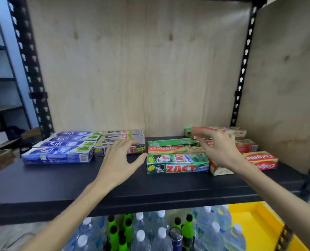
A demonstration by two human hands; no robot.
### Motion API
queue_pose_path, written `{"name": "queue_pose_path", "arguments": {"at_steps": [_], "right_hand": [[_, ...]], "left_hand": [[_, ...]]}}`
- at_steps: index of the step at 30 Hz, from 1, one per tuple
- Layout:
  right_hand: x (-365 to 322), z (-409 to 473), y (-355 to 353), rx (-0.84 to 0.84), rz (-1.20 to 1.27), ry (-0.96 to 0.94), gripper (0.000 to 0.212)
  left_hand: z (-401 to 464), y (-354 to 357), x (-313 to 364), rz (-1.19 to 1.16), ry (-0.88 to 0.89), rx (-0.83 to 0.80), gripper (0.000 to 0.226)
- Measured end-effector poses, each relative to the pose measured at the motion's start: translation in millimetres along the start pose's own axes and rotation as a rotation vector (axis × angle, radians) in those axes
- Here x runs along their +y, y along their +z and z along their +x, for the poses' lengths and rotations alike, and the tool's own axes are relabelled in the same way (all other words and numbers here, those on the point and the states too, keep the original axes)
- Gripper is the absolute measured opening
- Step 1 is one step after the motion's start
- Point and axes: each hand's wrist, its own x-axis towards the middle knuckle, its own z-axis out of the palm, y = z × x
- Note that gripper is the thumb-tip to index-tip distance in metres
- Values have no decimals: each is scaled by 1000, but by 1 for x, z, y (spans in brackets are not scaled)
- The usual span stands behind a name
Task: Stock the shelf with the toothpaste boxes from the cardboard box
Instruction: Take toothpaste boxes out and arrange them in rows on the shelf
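Two hands hover empty over the shelf (42, 185), fingers spread. Left hand (119, 160) sits left of the Zact box (177, 163), right hand (219, 147) just right, likely squaring rows grouped by brand. Cardboard box: unseen.

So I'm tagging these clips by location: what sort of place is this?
Probably a shop stockroom or a mock store. A slotted metal rack carries a dark shelf with toothpaste boxes grouped by brand: Safi, Zact, Colgate. Water bottles are packed below.
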Motion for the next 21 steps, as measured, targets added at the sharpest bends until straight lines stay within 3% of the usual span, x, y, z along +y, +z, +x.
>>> {"name": "queue_pose_path", "arguments": {"at_steps": [9,16,21], "right_hand": [[80,-4,-38,27,-122,196,31],[141,30,-31,-115,-214,392,59],[167,50,-19,-111,-37,445,60]], "left_hand": [[45,41,60,-73,4,-116,38],[113,106,111,-187,-35,-312,55],[148,148,127,-326,-124,-436,72]]}}
